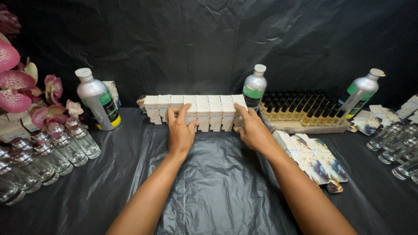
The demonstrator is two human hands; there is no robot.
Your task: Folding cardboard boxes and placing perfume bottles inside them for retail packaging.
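A row of several small white cartons stands upright side by side on the black plastic sheet, near its far edge. My left hand rests with spread fingers against the cartons left of the row's middle. My right hand touches the carton at the row's right end, fingers apart. Neither hand lifts anything.
Three silver bottles stand behind: left, centre, right. A tray of small dark-capped vials sits right of the cartons. Flat patterned cartons lie near my right forearm. Clear glass bottles lie at left and right. Pink flowers fill the left.
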